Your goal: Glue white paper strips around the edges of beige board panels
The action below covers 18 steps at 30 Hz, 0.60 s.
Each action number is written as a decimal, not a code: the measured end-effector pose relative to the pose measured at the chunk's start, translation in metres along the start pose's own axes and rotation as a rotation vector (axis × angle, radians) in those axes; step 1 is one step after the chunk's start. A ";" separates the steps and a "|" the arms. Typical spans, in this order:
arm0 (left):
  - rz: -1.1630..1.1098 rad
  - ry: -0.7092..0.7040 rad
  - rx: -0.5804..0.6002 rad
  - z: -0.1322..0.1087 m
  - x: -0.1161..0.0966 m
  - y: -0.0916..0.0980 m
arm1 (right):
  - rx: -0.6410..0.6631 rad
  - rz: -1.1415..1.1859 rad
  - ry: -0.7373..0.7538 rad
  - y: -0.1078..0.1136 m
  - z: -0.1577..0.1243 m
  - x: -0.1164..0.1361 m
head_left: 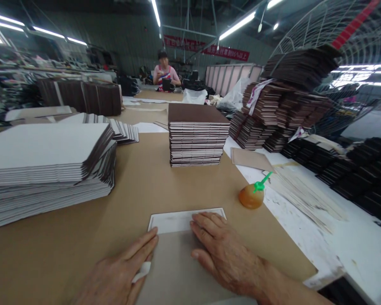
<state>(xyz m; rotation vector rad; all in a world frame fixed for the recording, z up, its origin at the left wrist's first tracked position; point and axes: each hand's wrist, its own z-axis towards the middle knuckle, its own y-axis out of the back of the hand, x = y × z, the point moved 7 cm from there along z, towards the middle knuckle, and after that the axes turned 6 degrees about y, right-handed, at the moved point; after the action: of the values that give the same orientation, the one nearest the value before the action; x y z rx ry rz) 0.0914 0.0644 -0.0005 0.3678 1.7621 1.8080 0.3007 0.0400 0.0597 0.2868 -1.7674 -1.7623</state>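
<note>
A flat panel (174,262), grey-beige with a white strip along its far edge, lies on the brown table covering. My right hand (224,250) rests on its upper right part, palm down, fingers stretched out over the strip. At the panel's left edge is my left hand (123,264), its fingers extended and touching the edge near the strip's left end. A small white piece (142,272) shows by the fingers of that hand; whether it is wrapped on a finger or held is unclear.
Beyond the panel stands a neat stack of dark brown boards (198,114). White-topped panels (41,148) are piled at left. An orange bottle with a green nozzle (251,195) sits at right, before brown bundles (273,101) and black stacks (365,173). A person (165,74) is far back.
</note>
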 end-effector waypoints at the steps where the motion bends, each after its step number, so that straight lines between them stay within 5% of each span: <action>1: -0.008 0.009 0.003 0.000 0.000 0.001 | -0.009 -0.023 -0.043 0.002 -0.008 -0.006; 7: -0.024 0.024 0.027 0.001 -0.003 0.004 | -0.018 -0.146 -0.211 -0.005 -0.036 -0.041; 18: -0.059 0.038 0.052 -0.004 0.005 -0.007 | 0.002 -0.182 -0.229 -0.013 -0.035 -0.049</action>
<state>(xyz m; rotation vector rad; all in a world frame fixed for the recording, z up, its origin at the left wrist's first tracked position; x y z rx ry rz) 0.0866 0.0640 -0.0083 0.3010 1.8294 1.7414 0.3551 0.0369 0.0308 0.2626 -1.9553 -1.9887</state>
